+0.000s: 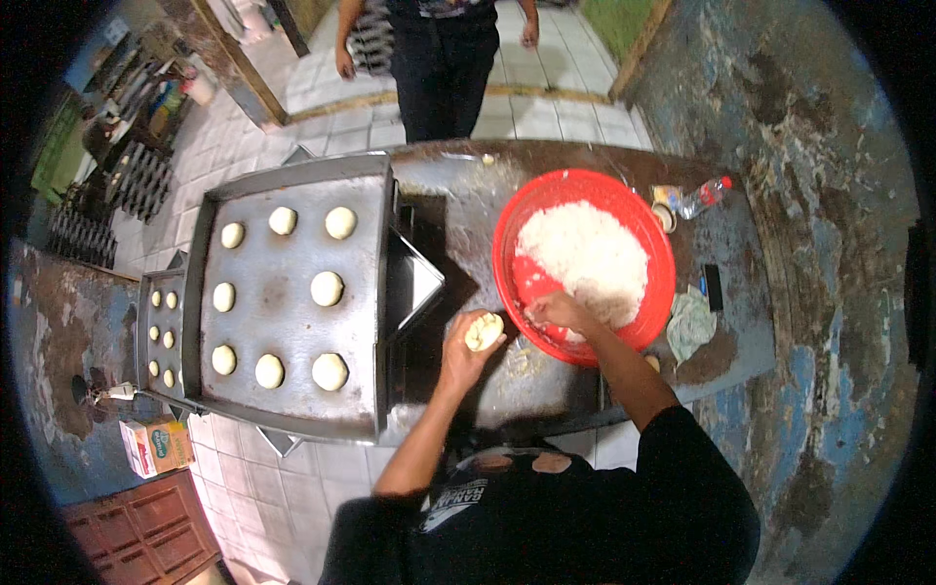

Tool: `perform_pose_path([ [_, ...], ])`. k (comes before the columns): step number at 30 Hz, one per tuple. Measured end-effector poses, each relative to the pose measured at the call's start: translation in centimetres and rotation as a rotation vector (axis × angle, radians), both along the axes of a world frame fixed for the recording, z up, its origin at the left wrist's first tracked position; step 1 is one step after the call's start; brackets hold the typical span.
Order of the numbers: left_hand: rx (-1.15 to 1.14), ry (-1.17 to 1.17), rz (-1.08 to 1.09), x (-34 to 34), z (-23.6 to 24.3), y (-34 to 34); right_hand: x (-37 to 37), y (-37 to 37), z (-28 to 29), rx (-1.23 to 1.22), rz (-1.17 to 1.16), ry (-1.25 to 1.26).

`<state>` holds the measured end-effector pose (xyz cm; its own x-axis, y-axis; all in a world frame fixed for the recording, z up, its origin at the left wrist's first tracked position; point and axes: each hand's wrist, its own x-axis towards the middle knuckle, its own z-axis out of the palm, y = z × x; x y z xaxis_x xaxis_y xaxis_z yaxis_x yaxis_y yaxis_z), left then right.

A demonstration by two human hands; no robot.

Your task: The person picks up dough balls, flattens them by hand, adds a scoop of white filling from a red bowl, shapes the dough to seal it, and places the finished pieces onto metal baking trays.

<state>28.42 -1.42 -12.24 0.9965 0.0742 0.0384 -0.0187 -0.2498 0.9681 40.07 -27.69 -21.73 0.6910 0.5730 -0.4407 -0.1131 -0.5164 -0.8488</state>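
My left hand (462, 353) is closed around a pale piece of dough (484, 332), its lumpy, hollowed side turned up, just left of a red basin (503, 255). Inside the basin lies a heap of white, crumbly filling (583, 244) with a brownish patch on its near side. My right hand (560, 310) reaches into the near left part of the basin, fingers drawn together; what they hold, if anything, is hidden. To the left, several round dough balls (327, 289) sit apart in rows on a large metal tray (276, 327).
Further left stands a smaller tray (162, 375) with more dough balls. Right of the basin are a plastic bottle (704, 198), a dark phone-like object (714, 289) and a pale green cloth (690, 324). A person (444, 68) stands across the table (444, 175).
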Motion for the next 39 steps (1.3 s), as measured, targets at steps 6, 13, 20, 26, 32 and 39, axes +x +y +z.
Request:
perform_pose_path([
  [6, 0.003, 0.006, -0.045, -1.5, 1.5, -6.3, -6.3, 0.3, 12.6, 0.260, -0.221, -0.081],
  [13, 0.070, -0.155, -0.031, -5.3, 0.3, -14.0, -18.2, -0.8, 18.4, 0.052, -0.281, -0.681],
  [20, -0.127, -0.183, -0.146, -13.7, 2.3, -17.0, -24.2, -6.8, 15.4, 0.457, -0.695, -0.384],
  [26, 0.042, -0.024, -0.181, -19.9, 3.7, -19.0, -33.0, -6.2, 17.6, -0.073, -0.437, -0.984],
  [32, -0.025, 0.127, -0.272, -23.1, 6.8, -19.2, -35.5, -8.8, 19.3, 0.071, -0.694, -0.914],
  [39, -0.091, 0.060, -0.414, -25.8, 8.1, -16.2, -36.5, -8.6, 17.8, 0.721, -0.642, -0.020],
])
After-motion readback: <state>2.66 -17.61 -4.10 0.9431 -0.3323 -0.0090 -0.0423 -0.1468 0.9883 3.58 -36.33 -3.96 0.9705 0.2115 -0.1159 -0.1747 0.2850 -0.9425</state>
